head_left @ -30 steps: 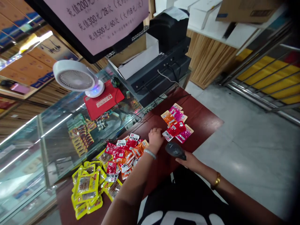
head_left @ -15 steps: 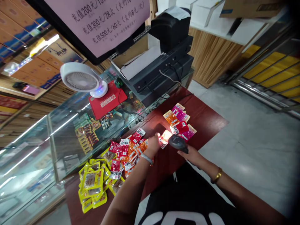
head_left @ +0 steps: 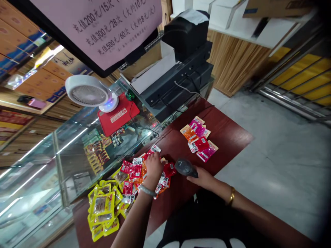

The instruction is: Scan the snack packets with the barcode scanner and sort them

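Note:
My left hand [head_left: 154, 166] rests on a heap of small red and orange snack packets [head_left: 136, 169], its fingers bent down among them. The fingertips are partly hidden, so whether they grip a packet cannot be seen. In my right hand [head_left: 202, 178] is a dark handheld barcode scanner [head_left: 185, 167], its head just right of a red packet [head_left: 169, 169] at the heap's edge. Beyond the scanner lies a smaller group of pink, orange and red packets [head_left: 200, 132]. Yellow snack packets [head_left: 103, 203] are piled at the left.
Everything lies on a dark red tabletop [head_left: 227, 132] beside a glass display counter [head_left: 74, 137]. On the counter stand a white fan [head_left: 89, 91], a red mat [head_left: 120, 119] and a monitor with a pink sign [head_left: 113, 31]. A thin cable [head_left: 144, 129] runs across the glass.
My left hand has moved left from under the lit scanner onto the packet heap. The scanner has shifted left and slightly nearer to me, and its bright light no longer shows.

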